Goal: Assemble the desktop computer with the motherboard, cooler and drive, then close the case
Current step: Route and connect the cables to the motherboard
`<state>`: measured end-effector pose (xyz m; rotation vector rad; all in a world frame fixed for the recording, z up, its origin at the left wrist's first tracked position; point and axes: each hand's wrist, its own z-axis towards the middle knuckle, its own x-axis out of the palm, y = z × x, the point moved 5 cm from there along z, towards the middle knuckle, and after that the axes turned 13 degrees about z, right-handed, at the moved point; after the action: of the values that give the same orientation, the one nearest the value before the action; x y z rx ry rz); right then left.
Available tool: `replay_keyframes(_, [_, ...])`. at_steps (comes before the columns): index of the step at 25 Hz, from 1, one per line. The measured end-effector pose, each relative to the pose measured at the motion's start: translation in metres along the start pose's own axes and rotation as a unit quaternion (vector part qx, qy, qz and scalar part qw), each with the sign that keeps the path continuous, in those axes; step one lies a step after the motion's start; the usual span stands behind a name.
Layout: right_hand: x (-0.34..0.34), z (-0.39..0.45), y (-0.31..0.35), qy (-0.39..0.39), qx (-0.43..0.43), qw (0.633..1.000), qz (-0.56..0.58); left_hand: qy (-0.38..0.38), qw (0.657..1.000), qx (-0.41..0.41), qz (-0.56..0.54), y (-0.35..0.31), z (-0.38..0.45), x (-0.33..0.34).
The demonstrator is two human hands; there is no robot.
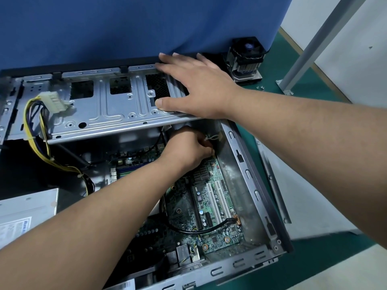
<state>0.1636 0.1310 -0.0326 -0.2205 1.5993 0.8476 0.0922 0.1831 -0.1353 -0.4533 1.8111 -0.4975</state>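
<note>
Inside the case point(254, 185), your left hand point(188, 147) curls its fingers on something small I cannot tell, above the motherboard point(211, 206). Your right hand point(196, 86) lies flat, fingers spread, on the drive cage point(100, 109). Beyond it stands the cooler point(246, 57).

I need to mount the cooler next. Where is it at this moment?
In the head view the cooler stands outside the case, on the green mat at the upper right, against the blue partition and just beyond the right hand.
</note>
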Motion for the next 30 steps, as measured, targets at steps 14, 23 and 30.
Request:
replay_keyframes(14, [0.0004, 0.0011, -0.0009, -0.001, 0.000, 1.000, 0.003, -0.010, 1.000, 0.009, 0.001, -0.0021, -0.0034, 0.0016])
replay_keyframes(23, [-0.0003, 0.0010, 0.0001, 0.000, 0.001, 1.000, -0.004, -0.009, 1.000, 0.013, 0.018, -0.0047, -0.0031, 0.0069])
replay_keyframes(30, [0.0000, -0.0004, 0.0012, 0.003, 0.003, 1.000, -0.009, -0.003, 1.000, 0.011, 0.007, -0.0055, -0.0034, 0.0058])
